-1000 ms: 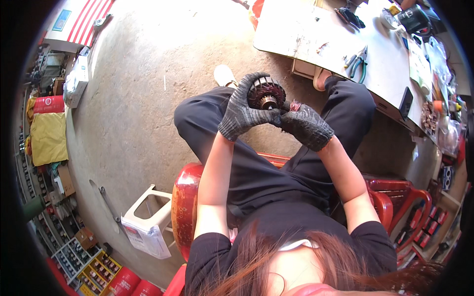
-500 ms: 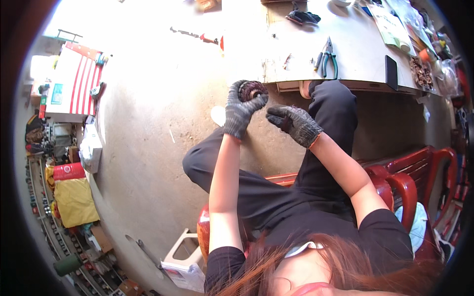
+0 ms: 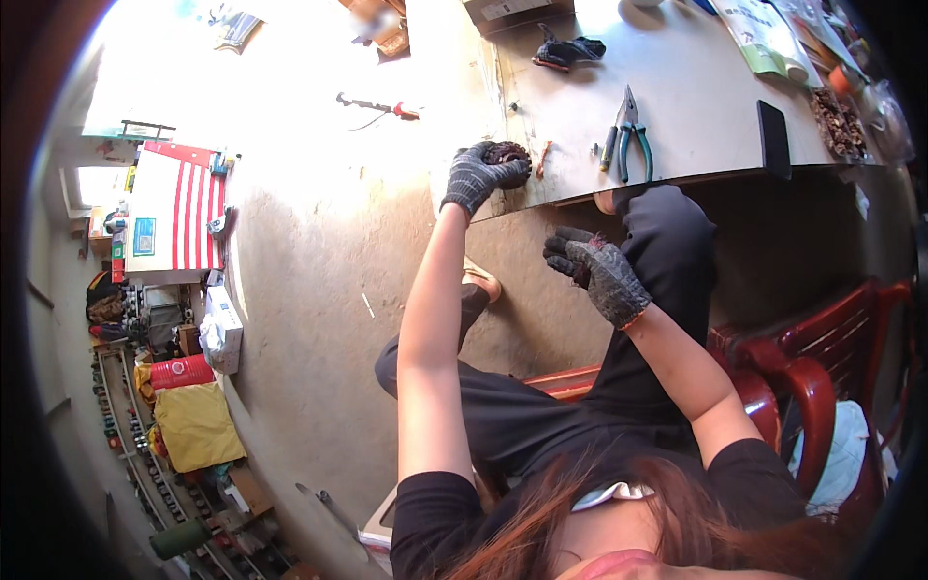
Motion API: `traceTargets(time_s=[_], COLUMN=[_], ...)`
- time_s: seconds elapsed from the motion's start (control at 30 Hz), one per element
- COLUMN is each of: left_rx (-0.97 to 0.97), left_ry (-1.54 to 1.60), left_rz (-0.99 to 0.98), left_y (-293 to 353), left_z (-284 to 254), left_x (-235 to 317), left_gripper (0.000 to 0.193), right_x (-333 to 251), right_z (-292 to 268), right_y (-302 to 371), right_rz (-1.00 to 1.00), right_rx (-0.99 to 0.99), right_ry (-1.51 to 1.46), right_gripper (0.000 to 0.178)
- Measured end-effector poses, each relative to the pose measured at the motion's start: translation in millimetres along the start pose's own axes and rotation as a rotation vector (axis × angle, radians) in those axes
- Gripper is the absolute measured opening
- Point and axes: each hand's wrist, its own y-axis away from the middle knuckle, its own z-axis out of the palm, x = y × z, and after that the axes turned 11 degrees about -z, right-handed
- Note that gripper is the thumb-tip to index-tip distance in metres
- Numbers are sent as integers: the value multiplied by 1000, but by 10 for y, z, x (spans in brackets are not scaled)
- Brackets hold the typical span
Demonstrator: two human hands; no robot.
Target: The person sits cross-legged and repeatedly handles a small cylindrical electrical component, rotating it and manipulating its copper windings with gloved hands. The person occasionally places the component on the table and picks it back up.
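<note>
My left hand, in a grey and black knit glove, is closed round a dark reddish-brown ridged ring. It holds the ring at the near left edge of the white table; whether the ring touches the tabletop I cannot tell. My right hand, gloved alike, hovers over my lap with nothing in it and its fingers stretched out. Close to the ring lies a small orange-brown strip. Needle-nose pliers with teal handles rest further right, beside a slim tool.
A spare dark glove and a black phone lie on the table, with brown scraps at its right. A red-handled tool is at the upper left. A red wooden chair arm stands at my right.
My left hand has carried the ring forward from above the floor to the table's edge. My right hand has drawn apart from it, toward me. The whole view has shifted slightly.
</note>
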Motion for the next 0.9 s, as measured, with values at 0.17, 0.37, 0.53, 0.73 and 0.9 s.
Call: traceTargets(time_s=[0.17,0.37,0.53,0.73,0.9], left_rx=[-52,373,463,160,234], left_ry=[-80,-534,33,110,128], left_rz=[-36,129,272,215,203], left_y=[-147,272,1185,2010,2086], left_z=[-45,64,268,747,960], left_x=[-3,332,478,411,319], left_gripper=[74,94,31,32,25], right_x=[-62,-97,-155,-150,-114], right_z=[15,5,81,19,28], right_y=[60,-12,-30,-80,-80], right_rz=[-18,8,20,30,79], right_rx=[-50,-3,75,28,-22], right_ry=[12,-275,-351,-366,-384], right_gripper=[38,44,48,49,52])
